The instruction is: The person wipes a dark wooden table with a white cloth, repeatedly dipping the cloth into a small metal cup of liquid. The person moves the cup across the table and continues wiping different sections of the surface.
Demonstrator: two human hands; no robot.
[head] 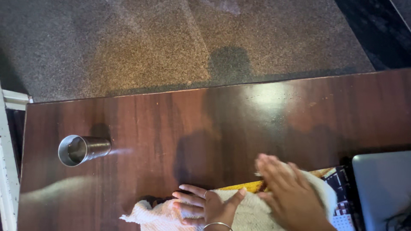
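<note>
Cream cloth (239,209) on table (171,124) under both hands' fingers (188,201)

**Colours on and around the dark table**

We saw a table (214,124) of dark reddish-brown wood with long streaked grain and a pale glare patch. The tumbler (81,149) was shiny silver steel. The cloth (252,211) was cream-white with a fine waffle weave. A mat (338,184) beneath it showed yellow, black and white print. The laptop (383,188) was plain silver-grey. The carpet (171,42) was speckled grey-brown. A thin silver bangle (217,224) and a silver ring (205,193) sat on our left hand (209,207).
</note>
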